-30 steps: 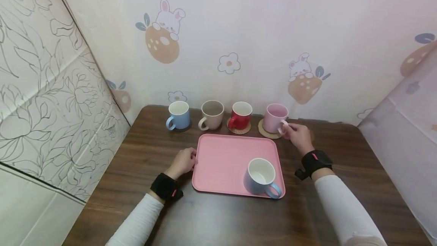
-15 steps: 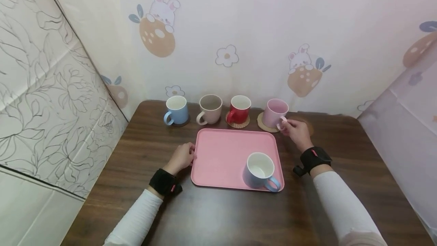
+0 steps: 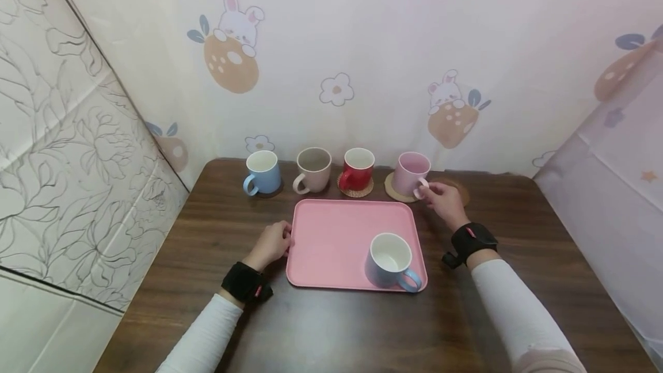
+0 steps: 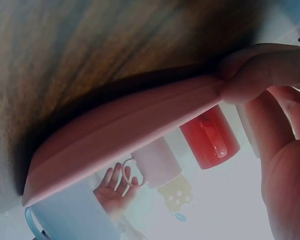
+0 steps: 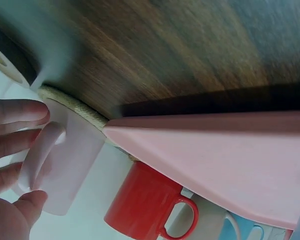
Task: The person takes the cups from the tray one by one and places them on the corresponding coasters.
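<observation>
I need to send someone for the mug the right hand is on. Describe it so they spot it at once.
Start at the pink tray in the middle of the brown table. Behind it, four mugs stand in a row along the wall. Take the pink mug at the right end, standing on a round woven coaster, its handle touched by the right hand; the red mug beside it also has a coaster, but only this one is pale pink.

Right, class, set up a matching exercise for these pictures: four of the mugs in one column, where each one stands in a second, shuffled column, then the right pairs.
Column one:
1. pink mug
2. red mug
3. beige mug
4. blue-grey mug

Column two:
A. on the pink tray
B. handle at the right hand
C. between the light blue mug and the red one
D. on a woven coaster, untouched

Pairs: 1-B, 2-D, 3-C, 4-A
</observation>
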`<act>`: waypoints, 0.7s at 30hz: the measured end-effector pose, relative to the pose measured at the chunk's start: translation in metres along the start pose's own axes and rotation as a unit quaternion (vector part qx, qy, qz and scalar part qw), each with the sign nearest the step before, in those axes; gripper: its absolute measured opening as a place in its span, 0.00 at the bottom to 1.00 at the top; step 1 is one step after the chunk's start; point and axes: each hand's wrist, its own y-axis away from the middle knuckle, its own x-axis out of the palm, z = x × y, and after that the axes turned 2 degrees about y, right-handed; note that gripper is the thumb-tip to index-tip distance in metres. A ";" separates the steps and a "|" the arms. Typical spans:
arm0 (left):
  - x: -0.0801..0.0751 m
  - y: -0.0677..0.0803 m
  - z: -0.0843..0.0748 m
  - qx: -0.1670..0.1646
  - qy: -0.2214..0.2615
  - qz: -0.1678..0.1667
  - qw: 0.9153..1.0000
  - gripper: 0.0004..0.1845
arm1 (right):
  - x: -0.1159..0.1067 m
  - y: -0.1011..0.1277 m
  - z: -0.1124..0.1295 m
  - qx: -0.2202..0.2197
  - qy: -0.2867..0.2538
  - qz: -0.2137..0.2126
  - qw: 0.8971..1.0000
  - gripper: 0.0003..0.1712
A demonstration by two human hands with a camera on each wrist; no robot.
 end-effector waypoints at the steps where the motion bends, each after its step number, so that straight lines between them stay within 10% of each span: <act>1: 0.000 0.000 0.000 -0.001 0.001 0.000 1.000 0.14 | -0.001 0.001 0.000 0.001 0.005 0.007 1.000 0.30; 21: 0.003 0.003 0.000 0.007 0.007 -0.014 1.000 0.14 | -0.040 0.051 0.024 -0.071 0.148 0.015 0.986 0.33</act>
